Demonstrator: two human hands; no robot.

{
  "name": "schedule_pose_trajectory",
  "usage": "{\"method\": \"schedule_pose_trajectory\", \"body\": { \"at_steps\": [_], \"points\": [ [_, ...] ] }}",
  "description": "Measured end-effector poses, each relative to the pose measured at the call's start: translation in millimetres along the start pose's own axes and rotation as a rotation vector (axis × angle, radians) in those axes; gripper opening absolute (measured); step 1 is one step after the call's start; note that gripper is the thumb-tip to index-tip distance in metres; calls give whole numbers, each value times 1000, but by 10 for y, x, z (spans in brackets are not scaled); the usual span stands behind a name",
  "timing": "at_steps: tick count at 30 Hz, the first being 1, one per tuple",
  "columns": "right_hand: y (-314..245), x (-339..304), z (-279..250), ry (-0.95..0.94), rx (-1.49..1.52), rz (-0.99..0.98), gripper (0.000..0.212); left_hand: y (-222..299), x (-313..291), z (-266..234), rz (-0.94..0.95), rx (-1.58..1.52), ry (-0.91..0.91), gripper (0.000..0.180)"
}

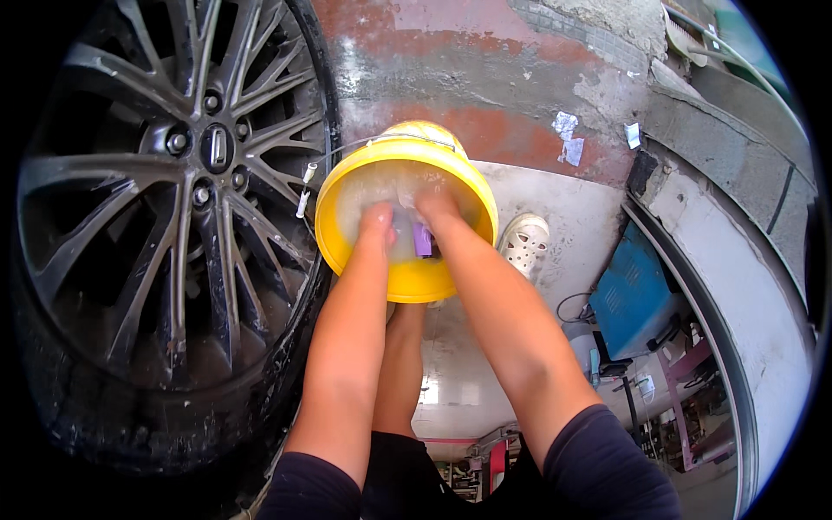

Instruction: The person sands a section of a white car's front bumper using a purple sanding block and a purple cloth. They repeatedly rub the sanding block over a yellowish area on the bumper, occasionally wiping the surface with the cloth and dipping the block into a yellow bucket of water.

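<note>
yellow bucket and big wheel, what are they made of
Bucket: probably plastic, smooth and slightly glossy, from its even yellow colour.
Wheel spokes: likely metal, satin grey, from their sheen and pale scuffs.
Tyre: apparently rubber, dull black, thick and rounded.

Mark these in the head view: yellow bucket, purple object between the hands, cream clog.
Yellow bucket (418, 282): head view, inner wall at the picture's lower side.
Purple object (422, 240): head view, middle of its visible part.
Cream clog (524, 243): head view, holed upper.
</note>
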State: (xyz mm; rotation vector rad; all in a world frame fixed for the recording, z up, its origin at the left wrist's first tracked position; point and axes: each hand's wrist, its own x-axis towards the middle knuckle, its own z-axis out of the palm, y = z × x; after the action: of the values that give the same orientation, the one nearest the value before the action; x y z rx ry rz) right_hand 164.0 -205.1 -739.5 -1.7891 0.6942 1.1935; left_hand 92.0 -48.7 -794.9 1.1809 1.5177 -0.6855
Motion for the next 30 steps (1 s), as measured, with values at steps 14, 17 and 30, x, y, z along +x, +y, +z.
{"method": "schedule_pose_trajectory", "body": {
  "at_steps": [14, 17, 30],
  "points": [
    [-603, -3056, -1604, -621, 1154, 75, 69, 583, -3838, -834, 152, -676, -642, 68],
    [-871, -3561, -1844, -823, 1273, -90, 72, 886, -4725, -959, 313, -655, -676, 66],
    [-2302, -4650, -1147, -187, 662, -680, 64, 2619, -7227, -2915, 1830, -62, 267, 80]
  ]
}}
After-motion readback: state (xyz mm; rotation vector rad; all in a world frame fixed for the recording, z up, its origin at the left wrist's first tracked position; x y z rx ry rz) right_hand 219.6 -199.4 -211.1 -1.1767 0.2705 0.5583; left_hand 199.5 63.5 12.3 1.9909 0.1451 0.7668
